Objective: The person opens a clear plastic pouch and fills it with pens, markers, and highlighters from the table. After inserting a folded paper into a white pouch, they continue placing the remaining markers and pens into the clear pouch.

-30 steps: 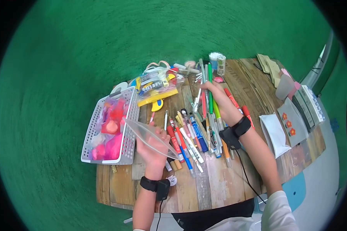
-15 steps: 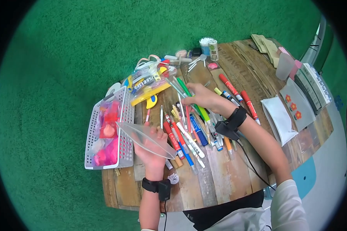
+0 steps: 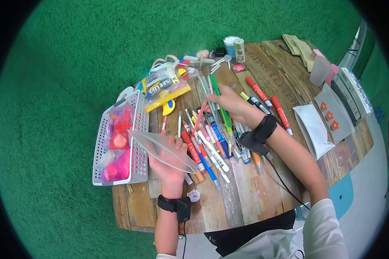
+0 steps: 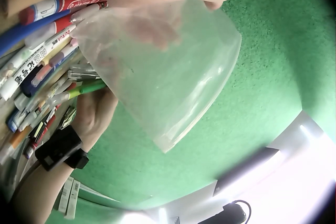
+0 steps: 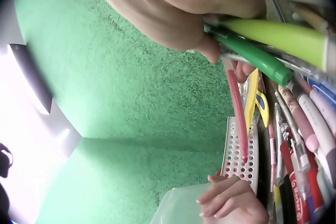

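My left hand (image 3: pixel 167 172) holds a translucent frosted pouch (image 3: pixel 160 149) over the left part of the pen pile, its mouth gaping. Through the sheet (image 4: pixel 157 77) the fingers show blurred in the left wrist view. Above the middle of the pile, my right hand (image 3: pixel 235 107) grips a bunch of pens. Among them are a green marker (image 5: pixel 257 58), a lime-green one (image 5: pixel 283 37) and several clear-barrelled pens (image 3: pixel 203 86). A pinkish-red pen (image 5: pixel 239 113) sticks out from the bunch, its lower end slanting toward the left hand. Part of the bunch is hidden behind the palm.
Loose pens and markers (image 3: pixel 212 149) cover the table's middle. A white basket (image 3: pixel 139 159) of pink packets stands left, beside a yellow-edged zip bag (image 3: pixel 168 97). Two red markers (image 3: pixel 281 114) lie right, near a white pouch (image 3: pixel 313 131) and a flowered pouch (image 3: pixel 330 114). Cotton swabs (image 3: pixel 230 41) stand behind.
My right hand has shifted left with its pens, and the pinkish-red pen has swung out toward the frosted pouch. My left hand keeps its hold on the pouch. The head view has tilted slightly.
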A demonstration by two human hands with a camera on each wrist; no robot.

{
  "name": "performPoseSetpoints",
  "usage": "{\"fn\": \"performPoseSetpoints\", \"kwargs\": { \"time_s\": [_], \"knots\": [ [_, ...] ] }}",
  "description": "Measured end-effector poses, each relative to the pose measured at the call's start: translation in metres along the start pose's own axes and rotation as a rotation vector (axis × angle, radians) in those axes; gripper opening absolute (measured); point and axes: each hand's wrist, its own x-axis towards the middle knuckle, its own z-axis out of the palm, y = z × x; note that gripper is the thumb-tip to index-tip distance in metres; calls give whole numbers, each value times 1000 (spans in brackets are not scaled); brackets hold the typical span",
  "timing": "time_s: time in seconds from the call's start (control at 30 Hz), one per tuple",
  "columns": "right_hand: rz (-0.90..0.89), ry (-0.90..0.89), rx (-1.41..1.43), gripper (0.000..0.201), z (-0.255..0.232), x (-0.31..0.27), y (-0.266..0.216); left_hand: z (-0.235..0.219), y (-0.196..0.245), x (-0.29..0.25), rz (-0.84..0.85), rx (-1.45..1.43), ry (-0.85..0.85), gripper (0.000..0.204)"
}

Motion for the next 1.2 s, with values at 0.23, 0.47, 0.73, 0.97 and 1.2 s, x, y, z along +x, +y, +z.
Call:
{"fn": "performPoseSetpoints", "kwargs": {
  "time_s": [0.23,0.47,0.73,0.97,1.2],
  "knots": [
    [-22,-103,-427,25,-9,1,3,-4,2,1,-10,-17,-2,49],
    [-96,-78,-784,31,-23,9,1,0,1,0,7,-11,10,45],
    [-215,38,-941,40,-23,8,2,-4,2,2,-10,-13,14,48],
    [-185,51,-926,38,-26,9,-1,-1,1,1,-4,-6,38,47],
    [-178,91,-893,37,-28,11,2,-7,1,3,-26,-23,30,50]
  ]
}}
